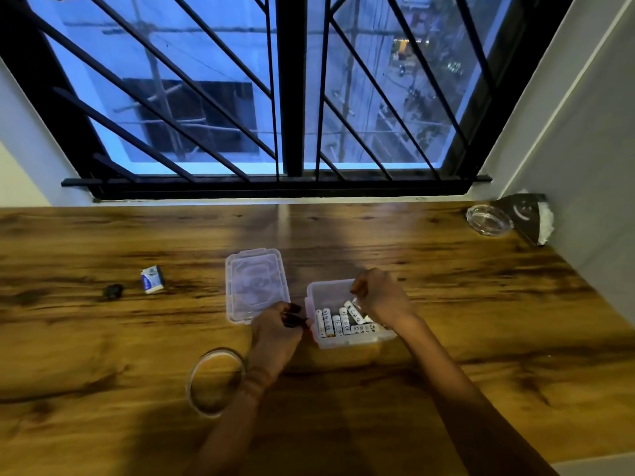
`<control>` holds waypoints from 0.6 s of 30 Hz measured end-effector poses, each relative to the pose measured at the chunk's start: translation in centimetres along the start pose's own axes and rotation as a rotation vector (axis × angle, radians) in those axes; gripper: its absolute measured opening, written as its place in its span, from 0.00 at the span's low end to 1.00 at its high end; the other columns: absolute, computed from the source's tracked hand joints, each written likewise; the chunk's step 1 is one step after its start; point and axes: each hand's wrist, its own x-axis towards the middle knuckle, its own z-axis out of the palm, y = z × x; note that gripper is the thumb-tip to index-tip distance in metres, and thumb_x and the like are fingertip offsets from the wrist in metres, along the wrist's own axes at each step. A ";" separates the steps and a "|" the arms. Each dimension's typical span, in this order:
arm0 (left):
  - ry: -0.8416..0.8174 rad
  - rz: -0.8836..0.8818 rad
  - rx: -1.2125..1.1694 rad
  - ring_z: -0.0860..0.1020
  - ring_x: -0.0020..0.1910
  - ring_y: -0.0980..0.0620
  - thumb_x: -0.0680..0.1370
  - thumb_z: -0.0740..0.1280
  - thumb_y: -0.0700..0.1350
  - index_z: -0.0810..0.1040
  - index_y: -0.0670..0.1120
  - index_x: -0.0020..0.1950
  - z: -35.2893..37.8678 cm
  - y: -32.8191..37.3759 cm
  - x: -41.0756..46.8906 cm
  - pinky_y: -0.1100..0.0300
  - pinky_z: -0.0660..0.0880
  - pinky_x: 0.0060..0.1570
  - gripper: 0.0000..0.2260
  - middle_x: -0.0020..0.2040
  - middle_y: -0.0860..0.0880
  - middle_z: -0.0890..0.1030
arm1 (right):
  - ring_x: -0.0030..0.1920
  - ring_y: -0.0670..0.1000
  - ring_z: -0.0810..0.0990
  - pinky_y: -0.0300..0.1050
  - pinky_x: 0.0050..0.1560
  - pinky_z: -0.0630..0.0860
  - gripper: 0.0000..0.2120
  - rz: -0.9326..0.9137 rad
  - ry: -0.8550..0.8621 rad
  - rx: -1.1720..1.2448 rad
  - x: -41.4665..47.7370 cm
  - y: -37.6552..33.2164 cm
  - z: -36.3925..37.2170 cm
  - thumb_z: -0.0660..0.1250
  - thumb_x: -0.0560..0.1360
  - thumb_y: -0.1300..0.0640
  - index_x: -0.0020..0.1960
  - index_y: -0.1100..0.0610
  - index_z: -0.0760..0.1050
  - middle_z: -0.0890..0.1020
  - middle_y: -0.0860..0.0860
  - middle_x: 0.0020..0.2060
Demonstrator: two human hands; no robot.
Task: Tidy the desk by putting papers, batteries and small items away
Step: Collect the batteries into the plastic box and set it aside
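A clear plastic box (321, 290) stands on the wooden desk (446, 286) in the middle, with several white batteries (338, 322) lying inside. My right hand (381, 297) is curled over the box's right side, its fingers down among the batteries. Whether it grips one I cannot tell. My left hand (276, 333) rests against the box's left wall with its fingers bent on the edge. The box's clear lid (256, 285) lies flat just to the left.
A roll of tape (214, 381) lies near my left wrist. A small white and blue packet (152, 279) and a small black object (112, 292) sit at the left. A glass ashtray (489, 219) and a dark bracket (525, 214) occupy the far right corner by the wall.
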 end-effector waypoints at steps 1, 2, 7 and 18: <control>0.022 -0.006 0.006 0.74 0.46 0.57 0.74 0.69 0.42 0.79 0.45 0.55 -0.2 -0.2 0.0 0.69 0.68 0.45 0.10 0.53 0.48 0.82 | 0.48 0.52 0.81 0.45 0.48 0.79 0.09 -0.010 0.025 0.023 -0.2 -0.4 0.2 0.62 0.75 0.64 0.52 0.58 0.78 0.83 0.54 0.49; 0.057 -0.018 0.007 0.74 0.48 0.56 0.74 0.69 0.43 0.78 0.45 0.56 -0.5 -0.4 0.0 0.69 0.69 0.46 0.11 0.54 0.48 0.81 | 0.47 0.51 0.80 0.43 0.46 0.78 0.09 -0.030 0.051 0.038 -0.4 -1.1 0.5 0.62 0.75 0.63 0.52 0.58 0.78 0.83 0.53 0.49; 0.247 -0.116 -0.025 0.75 0.59 0.46 0.75 0.67 0.41 0.75 0.43 0.61 -2.8 -1.9 1.2 0.58 0.71 0.56 0.15 0.60 0.44 0.78 | 0.52 0.53 0.80 0.47 0.54 0.77 0.09 -0.218 0.082 0.231 -1.2 -5.5 2.7 0.63 0.76 0.59 0.54 0.58 0.78 0.83 0.55 0.50; 0.121 -0.137 -0.085 0.74 0.53 0.46 0.74 0.65 0.36 0.73 0.40 0.60 -6.8 -3.9 4.3 0.56 0.69 0.51 0.14 0.55 0.44 0.77 | 0.60 0.57 0.74 0.51 0.61 0.72 0.18 -0.443 -0.219 -0.149 0.4 -10.4 9.6 0.70 0.69 0.56 0.57 0.59 0.73 0.76 0.57 0.59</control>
